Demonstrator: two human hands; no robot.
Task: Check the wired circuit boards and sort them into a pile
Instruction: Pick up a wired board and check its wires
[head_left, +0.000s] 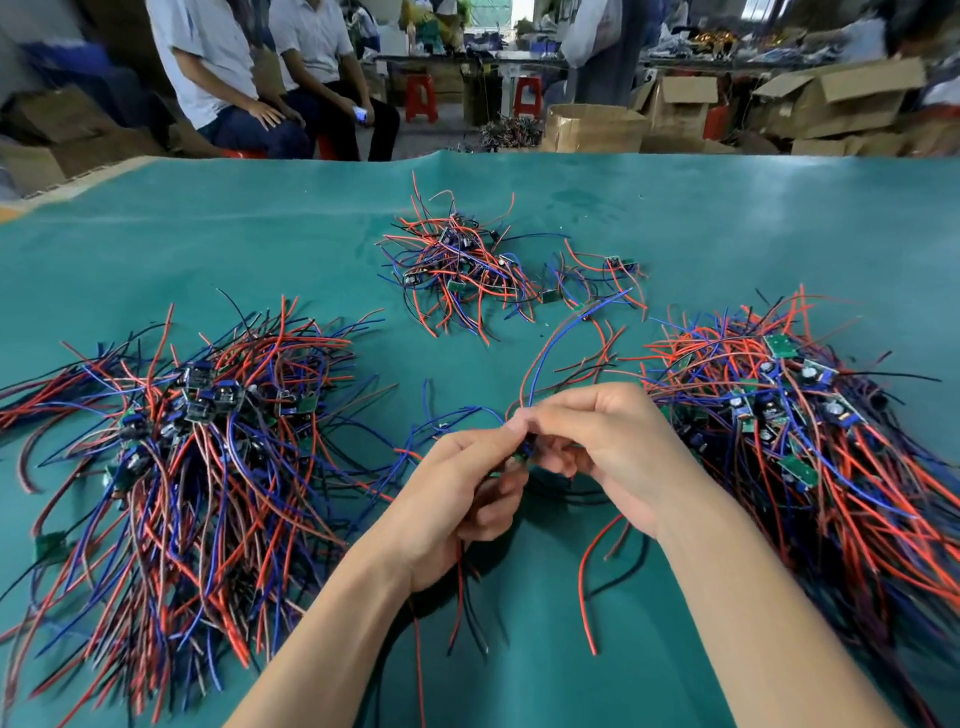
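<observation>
Both hands meet above the near middle of the tabletop (727, 218), a green mat. The left hand (457, 483) and the right hand (597, 436) together pinch one small wired circuit board (521, 457) (mostly hidden by the fingers), its blue wire (550, 343) arching toward the far edge and red and black leads hanging toward the near edge. Three heaps of wired boards lie around them: a large left pile (197, 436) near the left edge, a large right pile (810, 415) near the right edge, and a smaller far pile (457, 265) toward the far edge, with two or three loose boards (618, 265) just beside it. Beyond the table stand open cardboard boxes (680, 104), their contents unclear, red stools (421, 96), and two seated people (270, 78).
</observation>
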